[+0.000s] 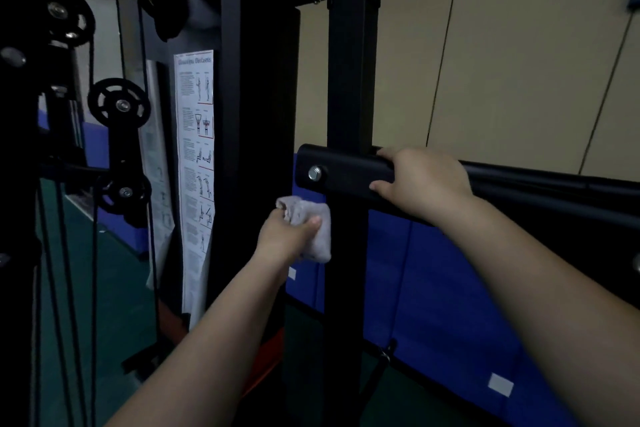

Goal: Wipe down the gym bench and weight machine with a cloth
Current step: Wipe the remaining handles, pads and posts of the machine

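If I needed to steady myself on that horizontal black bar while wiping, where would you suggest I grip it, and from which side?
Grip the horizontal black bar just right of the upright post, coming over its top, as the right hand does now. There its face is bare and clear of the bolt, leaving the left hand free with the cloth.

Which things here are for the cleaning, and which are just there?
For the cleaning:
- crumpled grey cloth, gripped by the left hand
- black metal upright post of the weight machine
- black horizontal bar, held by the right hand

Just there:
- white exercise chart
- blue wall padding
- black pulley wheels
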Motion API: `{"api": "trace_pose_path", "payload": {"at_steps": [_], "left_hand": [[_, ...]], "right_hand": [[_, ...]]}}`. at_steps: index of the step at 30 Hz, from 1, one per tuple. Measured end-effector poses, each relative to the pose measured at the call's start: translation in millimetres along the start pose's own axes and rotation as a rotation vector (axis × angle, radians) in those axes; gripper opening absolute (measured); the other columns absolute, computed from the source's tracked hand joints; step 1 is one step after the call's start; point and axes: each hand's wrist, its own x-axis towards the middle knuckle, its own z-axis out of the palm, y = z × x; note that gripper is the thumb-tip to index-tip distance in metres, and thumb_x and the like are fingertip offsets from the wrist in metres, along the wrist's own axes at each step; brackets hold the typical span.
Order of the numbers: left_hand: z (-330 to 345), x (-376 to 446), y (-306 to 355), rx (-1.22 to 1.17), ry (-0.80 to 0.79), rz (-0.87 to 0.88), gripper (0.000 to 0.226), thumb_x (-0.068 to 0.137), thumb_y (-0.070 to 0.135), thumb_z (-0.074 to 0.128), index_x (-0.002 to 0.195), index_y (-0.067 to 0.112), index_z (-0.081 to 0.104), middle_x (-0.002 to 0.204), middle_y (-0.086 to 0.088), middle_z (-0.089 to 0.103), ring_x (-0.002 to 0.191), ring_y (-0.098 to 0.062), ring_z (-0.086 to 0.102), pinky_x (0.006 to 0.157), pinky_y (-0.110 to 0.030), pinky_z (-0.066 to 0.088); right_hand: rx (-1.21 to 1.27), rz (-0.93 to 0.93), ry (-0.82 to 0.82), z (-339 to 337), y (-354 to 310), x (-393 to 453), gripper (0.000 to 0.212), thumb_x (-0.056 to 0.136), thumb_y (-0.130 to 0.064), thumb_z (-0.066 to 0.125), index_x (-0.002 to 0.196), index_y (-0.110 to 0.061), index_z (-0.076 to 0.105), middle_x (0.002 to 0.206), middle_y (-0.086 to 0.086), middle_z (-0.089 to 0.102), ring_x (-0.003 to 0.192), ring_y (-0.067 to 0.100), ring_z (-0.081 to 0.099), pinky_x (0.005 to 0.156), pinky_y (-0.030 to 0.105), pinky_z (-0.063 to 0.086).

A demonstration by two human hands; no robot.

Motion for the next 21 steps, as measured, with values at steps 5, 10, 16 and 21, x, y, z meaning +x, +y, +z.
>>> {"api": "trace_pose_path", "payload": {"at_steps": [5, 10, 16, 21], "left_hand": [[-15.9, -45.9, -23.2, 0.123, 0.063, 0.017, 0.046, 0.085, 0.027, 0.067, 0.124, 0.011, 0.048, 0.108, -0.009, 0.061, 0.100, -0.028, 0.062, 0.090, -0.044, 0.052], [-19.7, -99.3, -53.1, 0.359, -0.029, 0.110, 0.024, 0.087, 0.026, 0.059, 0.097, 0.005, 0.055, 0.093, -0.014, 0.064, 0.090, -0.030, 0.063, 0.075, -0.035, 0.051], [-34.3, -174.3, -96.8, 0.473, -0.278, 0.190, 0.046, 0.090, 0.031, 0.062, 0.123, 0.003, 0.046, 0.100, -0.003, 0.053, 0.086, -0.015, 0.052, 0.072, -0.023, 0.038], [-46.0, -245.6, -149.8, 0.776, -0.513, 0.299, 0.032, 0.089, 0.031, 0.056, 0.108, 0.012, 0.039, 0.086, -0.005, 0.055, 0.073, -0.024, 0.053, 0.065, -0.033, 0.046]], "right_hand": [[0.220, -0.059, 0.198, 14.6, -4.3, -68.2, 0.049, 0.089, -0.029, 0.062, 0.136, -0.027, 0.050, 0.143, -0.002, 0.043, 0.133, 0.019, 0.036, 0.112, 0.036, 0.023], [0.345, 0.112, 0.041, 35.1, -16.5, -171.3, 0.047, 0.091, -0.027, 0.061, 0.136, -0.028, 0.049, 0.139, -0.005, 0.041, 0.130, 0.014, 0.036, 0.110, 0.039, 0.034], [0.310, 0.397, -0.172, 50.1, -40.4, -299.7, 0.045, 0.092, -0.029, 0.060, 0.136, -0.026, 0.049, 0.134, -0.003, 0.045, 0.122, 0.019, 0.045, 0.103, 0.036, 0.041], [0.197, 0.613, -0.381, 44.2, -62.9, -419.3, 0.046, 0.093, -0.033, 0.057, 0.137, -0.026, 0.046, 0.132, 0.003, 0.046, 0.123, 0.026, 0.044, 0.097, 0.041, 0.045]]}}
